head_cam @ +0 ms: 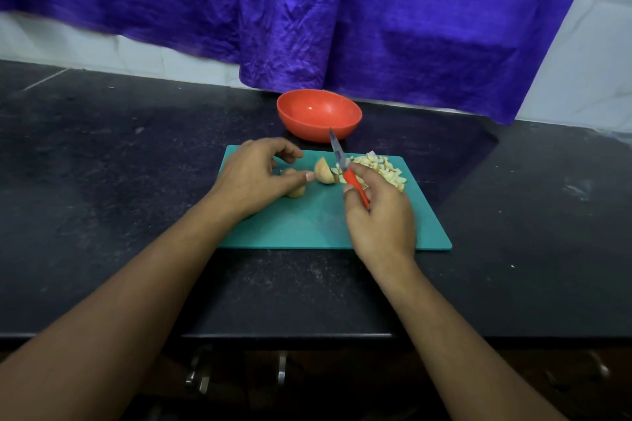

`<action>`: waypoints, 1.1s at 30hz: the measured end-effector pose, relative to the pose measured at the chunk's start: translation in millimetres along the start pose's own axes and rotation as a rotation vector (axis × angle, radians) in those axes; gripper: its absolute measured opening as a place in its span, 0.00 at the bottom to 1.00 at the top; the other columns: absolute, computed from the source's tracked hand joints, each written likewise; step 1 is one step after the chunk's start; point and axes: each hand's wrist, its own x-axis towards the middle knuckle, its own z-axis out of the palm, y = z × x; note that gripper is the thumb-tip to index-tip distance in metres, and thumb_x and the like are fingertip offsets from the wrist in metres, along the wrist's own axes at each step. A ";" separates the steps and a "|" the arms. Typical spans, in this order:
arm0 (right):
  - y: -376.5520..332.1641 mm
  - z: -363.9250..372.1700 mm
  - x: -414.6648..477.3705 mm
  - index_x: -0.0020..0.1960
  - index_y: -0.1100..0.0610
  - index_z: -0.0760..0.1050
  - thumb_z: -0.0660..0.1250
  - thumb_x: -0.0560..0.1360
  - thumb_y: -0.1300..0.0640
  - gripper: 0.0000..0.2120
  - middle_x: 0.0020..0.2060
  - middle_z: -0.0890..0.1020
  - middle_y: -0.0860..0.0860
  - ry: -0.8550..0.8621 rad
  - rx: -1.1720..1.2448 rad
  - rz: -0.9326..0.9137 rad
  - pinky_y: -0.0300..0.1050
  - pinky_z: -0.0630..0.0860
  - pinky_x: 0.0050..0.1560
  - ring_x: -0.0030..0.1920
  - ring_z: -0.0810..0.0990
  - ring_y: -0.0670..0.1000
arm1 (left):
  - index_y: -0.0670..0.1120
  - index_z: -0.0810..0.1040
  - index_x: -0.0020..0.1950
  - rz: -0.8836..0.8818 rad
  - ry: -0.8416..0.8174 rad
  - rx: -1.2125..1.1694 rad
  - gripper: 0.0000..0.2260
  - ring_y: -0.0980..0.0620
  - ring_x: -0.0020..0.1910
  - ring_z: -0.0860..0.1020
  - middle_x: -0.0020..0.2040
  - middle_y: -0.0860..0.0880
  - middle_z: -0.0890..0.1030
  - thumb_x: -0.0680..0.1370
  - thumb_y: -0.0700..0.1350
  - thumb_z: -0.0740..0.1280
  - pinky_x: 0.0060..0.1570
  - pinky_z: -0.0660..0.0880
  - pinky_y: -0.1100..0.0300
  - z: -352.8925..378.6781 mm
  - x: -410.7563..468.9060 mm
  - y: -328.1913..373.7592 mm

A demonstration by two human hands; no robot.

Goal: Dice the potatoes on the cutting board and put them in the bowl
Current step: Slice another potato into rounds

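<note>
Red-handled knife [352, 178] sat pinched in the right hand [379, 215], blade toward twelve o'clock. Left hand [253, 178] hung loosely curled, its straight thumb across one potato piece [296, 193]. A potato half [323, 171] lay at its three o'clock. One diced pile [379, 168] lay on the cutting board [307, 225], and one bowl [319, 113] stood at the board's twelve.

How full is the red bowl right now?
Empty: the bowl shows only bare red interior; the diced potato lies on the cutting board.

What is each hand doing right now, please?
Left hand: loosely curled over a potato piece; grip cannot be told.
Right hand: grips the knife by its red handle.
</note>
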 end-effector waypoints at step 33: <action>12.9 2.8 5.9 0.68 0.41 0.77 0.66 0.80 0.50 0.17 0.26 0.73 0.35 -0.016 0.154 0.067 0.43 0.68 0.34 0.26 0.72 0.42 | 0.53 0.84 0.57 -0.138 -0.010 0.082 0.19 0.59 0.50 0.80 0.49 0.57 0.83 0.70 0.60 0.78 0.50 0.76 0.56 -11.1 41.5 -14.8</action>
